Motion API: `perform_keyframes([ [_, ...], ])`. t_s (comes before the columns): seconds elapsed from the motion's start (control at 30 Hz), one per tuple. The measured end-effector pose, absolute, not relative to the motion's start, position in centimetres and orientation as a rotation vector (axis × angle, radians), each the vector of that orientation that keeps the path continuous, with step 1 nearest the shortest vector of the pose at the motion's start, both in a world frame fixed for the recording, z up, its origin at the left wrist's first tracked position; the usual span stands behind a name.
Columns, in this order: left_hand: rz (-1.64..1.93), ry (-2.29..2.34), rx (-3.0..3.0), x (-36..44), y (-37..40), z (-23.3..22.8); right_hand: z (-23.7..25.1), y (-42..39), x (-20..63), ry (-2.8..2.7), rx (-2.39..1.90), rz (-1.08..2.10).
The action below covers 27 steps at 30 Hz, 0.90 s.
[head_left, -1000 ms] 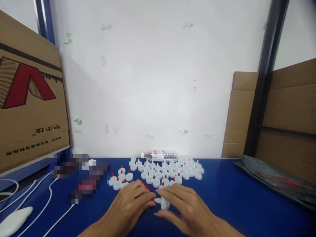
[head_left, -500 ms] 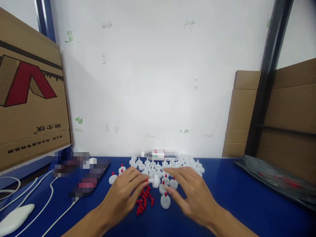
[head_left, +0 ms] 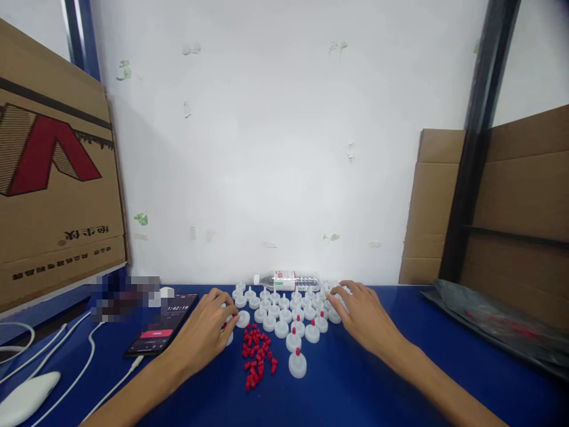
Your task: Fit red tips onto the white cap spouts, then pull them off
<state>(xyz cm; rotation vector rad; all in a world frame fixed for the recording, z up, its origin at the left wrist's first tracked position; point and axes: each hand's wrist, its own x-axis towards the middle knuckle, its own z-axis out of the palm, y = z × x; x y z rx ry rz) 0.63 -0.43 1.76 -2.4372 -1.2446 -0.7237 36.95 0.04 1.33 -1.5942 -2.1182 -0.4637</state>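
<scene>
My left hand (head_left: 208, 323) is at the left of the cap group, fingers closed around the red tip of a white nozzle cap (head_left: 230, 338) that is mostly hidden beneath them. My right hand (head_left: 362, 311) reaches over the right side of the group, with thumb and forefinger pinched at a white nozzle among the crowded caps; the fingers partly cover it. Several bare white nozzle caps (head_left: 281, 329) stand close together between the hands. In front, several caps with red tips (head_left: 297, 364) stand upright. Small red tips (head_left: 254, 359) lie loose in a pile.
A clear plastic bottle (head_left: 284, 280) lies behind the caps, along the wall. At left are a phone (head_left: 162, 332), white cables, a white device (head_left: 29, 394) and a cardboard box (head_left: 57, 178). A dark plastic bag (head_left: 493, 323) lies at right.
My left hand has carried a white cap with a red tip leftward from the middle. My right hand has moved right and away, onto the bare caps.
</scene>
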Motion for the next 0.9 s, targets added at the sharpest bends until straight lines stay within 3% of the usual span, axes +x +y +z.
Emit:
perform_keyframes([
  [0.4,-0.525,-1.339,-2.406,0.3,-0.7,2.1,0.6,0.6,37.6,-2.265,-1.858,-0.265],
  [0.9,-0.589,-1.228,-2.559,1.0,-0.8,0.7,0.6,0.0,36.9,-2.242,-1.944,-0.392],
])
